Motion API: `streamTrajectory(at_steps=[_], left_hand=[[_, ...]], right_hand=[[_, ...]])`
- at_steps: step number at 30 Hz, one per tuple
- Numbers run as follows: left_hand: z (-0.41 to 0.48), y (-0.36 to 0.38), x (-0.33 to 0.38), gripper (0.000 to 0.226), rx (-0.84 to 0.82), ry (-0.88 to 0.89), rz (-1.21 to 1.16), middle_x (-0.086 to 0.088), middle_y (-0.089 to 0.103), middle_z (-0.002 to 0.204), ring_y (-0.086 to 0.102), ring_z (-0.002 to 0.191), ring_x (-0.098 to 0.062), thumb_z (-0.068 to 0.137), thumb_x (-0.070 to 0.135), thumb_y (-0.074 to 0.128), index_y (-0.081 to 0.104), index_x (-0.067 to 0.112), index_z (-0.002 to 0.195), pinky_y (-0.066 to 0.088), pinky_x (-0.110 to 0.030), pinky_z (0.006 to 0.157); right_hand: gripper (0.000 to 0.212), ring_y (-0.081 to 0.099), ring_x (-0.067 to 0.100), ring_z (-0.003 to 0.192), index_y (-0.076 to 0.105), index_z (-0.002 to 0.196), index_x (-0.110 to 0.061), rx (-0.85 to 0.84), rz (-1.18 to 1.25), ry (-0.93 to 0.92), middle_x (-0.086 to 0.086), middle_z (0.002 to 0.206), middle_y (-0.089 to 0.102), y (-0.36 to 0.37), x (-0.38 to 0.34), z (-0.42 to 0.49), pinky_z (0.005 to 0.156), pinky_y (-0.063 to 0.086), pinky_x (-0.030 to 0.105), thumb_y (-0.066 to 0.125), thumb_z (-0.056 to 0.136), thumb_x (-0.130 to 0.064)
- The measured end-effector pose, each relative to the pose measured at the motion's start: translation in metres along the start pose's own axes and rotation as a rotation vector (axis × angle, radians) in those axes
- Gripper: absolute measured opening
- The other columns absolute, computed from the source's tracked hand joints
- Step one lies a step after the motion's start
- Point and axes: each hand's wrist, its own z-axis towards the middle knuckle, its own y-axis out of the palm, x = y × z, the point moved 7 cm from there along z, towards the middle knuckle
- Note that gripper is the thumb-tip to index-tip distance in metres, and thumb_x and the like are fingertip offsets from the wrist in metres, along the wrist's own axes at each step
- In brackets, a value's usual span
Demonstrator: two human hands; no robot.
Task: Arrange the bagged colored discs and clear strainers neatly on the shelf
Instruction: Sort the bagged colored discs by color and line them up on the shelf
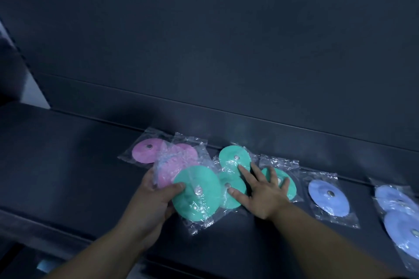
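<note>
Roughly mid-shelf, the front green bagged disc (197,192) is pinched by the left hand (154,201), thumb on top and fingers curled beneath. Its bag's long axis runs from the back wall (226,52) toward the front edge, tilted slightly right. Just beside it, the right hand (263,190) lies spread, its straight fingers pressing three more green bagged discs (234,157). Pink bagged discs (145,153) overlap behind-left, blue bagged discs (328,196) lie apart to the right, and the dark shelf (68,154) runs on leftward.
</note>
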Motion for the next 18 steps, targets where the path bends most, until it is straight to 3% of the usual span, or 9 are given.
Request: streamTrajectory(at_steps=[6, 12, 14, 16, 18], left_hand=[[0.001, 0.002, 0.0, 0.053, 0.024, -0.009, -0.004, -0.011, 0.071, 0.105, 0.072, 0.083, -0.025, 0.082, -0.011, 0.059, 0.05, 0.015, 0.127, 0.059, -0.032, 0.06], [-0.001, 0.019, -0.001, 0.051, 0.013, -0.004, -0.003, -0.014, 0.07, 0.107, 0.072, 0.081, -0.025, 0.083, -0.011, 0.058, 0.05, 0.014, 0.127, 0.058, -0.033, 0.058], [-0.003, 0.023, -0.003, 0.051, 0.012, -0.005, -0.009, -0.014, 0.07, 0.108, 0.072, 0.082, -0.026, 0.084, -0.011, 0.058, 0.05, 0.015, 0.127, 0.058, -0.034, 0.059], [-0.005, 0.026, -0.007, 0.053, 0.015, -0.002, -0.012, -0.013, 0.07, 0.109, 0.072, 0.084, -0.025, 0.084, -0.011, 0.058, 0.049, 0.017, 0.127, 0.058, -0.034, 0.061], [-0.007, 0.031, -0.014, 0.055, 0.024, -0.004, -0.017, -0.012, 0.07, 0.11, 0.071, 0.086, -0.025, 0.083, -0.011, 0.059, 0.049, 0.02, 0.127, 0.058, -0.034, 0.063]], right_hand=[[0.098, -0.015, 0.027, 0.147, 0.014, 0.143, -0.053, 0.025, 0.011, -0.038, -0.019, 0.16, 0.0, 0.001, 0.001, -0.01, 0.11, -0.009, 0.066, 0.004, 0.056, -0.096], [0.094, -0.009, 0.024, 0.148, 0.018, 0.144, -0.049, 0.116, 0.028, -0.099, -0.017, 0.159, 0.007, -0.004, -0.001, -0.025, 0.111, -0.015, 0.059, -0.004, 0.062, -0.09], [0.088, 0.012, 0.021, 0.147, 0.035, 0.14, -0.042, 0.307, 0.167, -0.115, -0.013, 0.155, 0.027, -0.015, -0.003, -0.035, 0.117, -0.001, 0.049, -0.004, 0.073, -0.085], [0.068, 0.05, 0.014, 0.124, 0.059, 0.119, -0.029, 0.496, 0.54, -0.121, -0.008, 0.126, 0.06, -0.031, -0.003, -0.055, 0.108, 0.032, 0.033, 0.014, 0.09, -0.07], [0.05, 0.064, 0.004, 0.087, 0.067, 0.091, -0.018, 0.337, 1.019, -0.076, -0.007, 0.088, 0.07, -0.027, -0.008, -0.074, 0.082, 0.046, 0.018, 0.034, 0.095, -0.056]])
